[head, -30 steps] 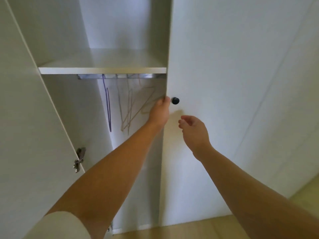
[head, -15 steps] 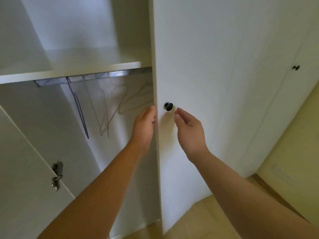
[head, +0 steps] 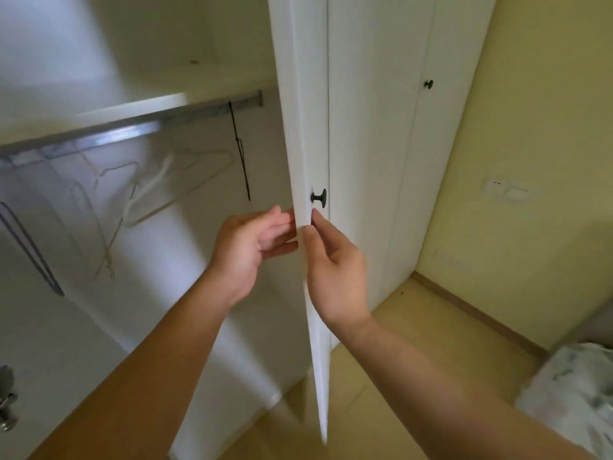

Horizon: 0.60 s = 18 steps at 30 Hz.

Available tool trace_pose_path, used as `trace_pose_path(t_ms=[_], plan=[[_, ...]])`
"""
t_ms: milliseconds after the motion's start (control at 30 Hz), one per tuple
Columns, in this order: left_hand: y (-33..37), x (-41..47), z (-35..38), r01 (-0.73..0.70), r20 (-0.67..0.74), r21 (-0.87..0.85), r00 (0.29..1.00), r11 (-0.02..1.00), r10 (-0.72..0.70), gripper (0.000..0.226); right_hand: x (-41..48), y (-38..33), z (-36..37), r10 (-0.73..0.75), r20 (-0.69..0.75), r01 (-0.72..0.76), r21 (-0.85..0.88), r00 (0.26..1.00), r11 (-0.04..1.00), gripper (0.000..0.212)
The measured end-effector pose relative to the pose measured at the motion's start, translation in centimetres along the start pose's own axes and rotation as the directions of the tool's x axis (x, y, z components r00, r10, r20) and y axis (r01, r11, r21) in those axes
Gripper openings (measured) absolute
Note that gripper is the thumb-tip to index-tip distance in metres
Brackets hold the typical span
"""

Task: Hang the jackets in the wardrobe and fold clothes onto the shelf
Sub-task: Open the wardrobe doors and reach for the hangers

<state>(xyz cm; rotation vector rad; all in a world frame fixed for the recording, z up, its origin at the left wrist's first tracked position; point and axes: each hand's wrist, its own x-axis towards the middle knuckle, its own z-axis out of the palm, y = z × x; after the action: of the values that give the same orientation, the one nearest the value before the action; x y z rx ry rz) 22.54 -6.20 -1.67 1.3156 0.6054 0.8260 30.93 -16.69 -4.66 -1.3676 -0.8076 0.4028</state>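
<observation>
Since half a second ago the door [head: 303,127] has swung out and now shows nearly edge-on, running from 12 o'clock to 6 o'clock; the view has turned right with it.

Nearest, two bare forearms rise from 7 and 5 o'clock. The left hand [head: 247,249] is relaxed, its fingers fairly straight and reaching behind the door's edge on the inner side. The right hand [head: 335,270] lies against the outer face, with the thumb up just below the black knob [head: 320,197]. Its fingertips are at the edge, and it cannot be told whether they curl round it.

Past the hands, the wardrobe [head: 83,327] stands open at 9 o'clock. Bare wire hangers [head: 149,194] hang on the metal rail [head: 132,131], with a dark hanger [head: 240,151] beside the door and a purple hanger [head: 26,247] far left. The shelf [head: 132,107] sits directly above the rail at 10 o'clock.

At 4 o'clock blurred patterned fabric [head: 570,393] lies above the wooden floor [head: 414,343]. Farthest, at 1 o'clock, is a second knob [head: 428,84] on a closed door, with a wall socket [head: 507,192] at 3 o'clock.
</observation>
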Motion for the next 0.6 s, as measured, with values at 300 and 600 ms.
trace_pose_path(t_ms=[300,600], plan=[[-2.4,2.2,11.2,-0.082,0.387,0.097,0.921,0.992,0.039,0.027,2.1,-0.9,-11.6,-0.034,-0.255,-0.003,-0.144,0.966,0.99,0.05],[-3.7,6.9,19.9,-0.092,0.511,0.135,0.86,0.987,0.01,0.034,7.6,0.4,-20.8,-0.02,-0.327,-0.085,-0.304,0.945,0.949,0.041]])
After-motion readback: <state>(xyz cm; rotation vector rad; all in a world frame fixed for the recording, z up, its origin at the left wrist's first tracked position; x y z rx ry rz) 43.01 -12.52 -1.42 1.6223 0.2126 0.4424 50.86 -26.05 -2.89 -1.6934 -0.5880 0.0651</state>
